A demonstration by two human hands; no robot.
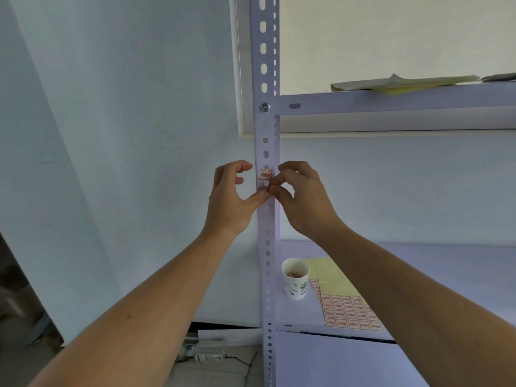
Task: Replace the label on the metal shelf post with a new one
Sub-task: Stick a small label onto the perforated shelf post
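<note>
Post point(264, 79) of pale punched metal stands at centre. Left hand point(231, 196) presses its thumb on the post just under the label point(265, 174), its other fingers loosely curled on nothing. Right hand point(304, 196) pinches thumb and forefinger at the label's lower right corner. A sheet of red-bordered labels point(349, 311) lies beside a paper cup point(295, 277). The red-framed label's handwriting is unreadable.

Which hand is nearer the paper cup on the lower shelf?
Right. The right hand is above the paper cup; the left hand is across the post, further left.
</note>
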